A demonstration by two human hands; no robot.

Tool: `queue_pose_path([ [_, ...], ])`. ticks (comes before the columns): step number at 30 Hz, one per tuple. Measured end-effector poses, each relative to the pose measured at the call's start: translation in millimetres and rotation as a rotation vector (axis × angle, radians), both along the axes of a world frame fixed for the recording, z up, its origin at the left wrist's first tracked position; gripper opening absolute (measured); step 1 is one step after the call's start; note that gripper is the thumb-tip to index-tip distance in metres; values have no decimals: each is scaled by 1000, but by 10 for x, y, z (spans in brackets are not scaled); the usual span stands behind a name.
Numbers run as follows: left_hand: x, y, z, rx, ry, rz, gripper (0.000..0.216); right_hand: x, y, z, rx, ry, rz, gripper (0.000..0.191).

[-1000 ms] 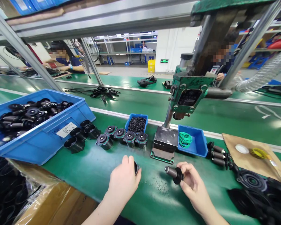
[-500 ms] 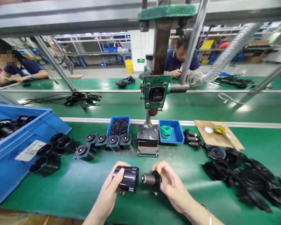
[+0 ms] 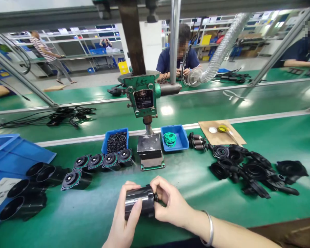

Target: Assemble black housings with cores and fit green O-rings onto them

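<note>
The left hand (image 3: 122,215) is wrapped around one glossy black cylindrical housing (image 3: 146,201), held sideways above the green worktable (image 3: 103,206). The right hand (image 3: 172,201) has thumb and fingers nearly together, pinching a small black end piece (image 3: 155,197) at the housing's right end. To the left stand four open black cups (image 3: 33,208), beside a large blue plastic crate (image 3: 41,151); its white label (image 3: 5,191) is illegible. Beyond the hands: five capped black cylinders (image 3: 95,161) with green rings; to the right, a heap of black moulded parts (image 3: 255,170), overlapping and uncountable. Next, two small blue bins (image 3: 181,137) flank a metal press base (image 3: 149,146); three brown-grey rotors (image 3: 197,141) lie rightward. The green press head (image 3: 142,98), apparently marked "65", obstructs the rear view; its nameplate is unreadable.
</note>
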State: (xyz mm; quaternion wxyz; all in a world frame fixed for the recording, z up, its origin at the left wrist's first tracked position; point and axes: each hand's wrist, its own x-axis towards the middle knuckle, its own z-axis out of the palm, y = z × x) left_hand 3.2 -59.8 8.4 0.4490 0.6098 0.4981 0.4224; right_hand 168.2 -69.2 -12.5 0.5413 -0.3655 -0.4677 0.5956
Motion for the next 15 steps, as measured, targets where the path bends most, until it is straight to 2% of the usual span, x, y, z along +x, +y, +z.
queue_pose_path([
  [4, 4, -11, -160, 71, -101, -10, 25, 150, 90, 188, 199, -261, 3, 32],
  [8, -9, 83, -327, 147, -243, -67, 32, 393, 179, 569, 375, -661, 119, 33],
  [10, -17, 191, -378, 171, -276, -142, 41, 476, 216, 774, 476, -893, 158, 30],
  [12, -25, 313, -419, 175, -228, -254, 49, 503, 251, 905, 592, -1117, 182, 25],
  [15, -1, 433, -500, 156, 21, -391, 65, 468, 309, 882, 705, -1365, 268, 14],
])
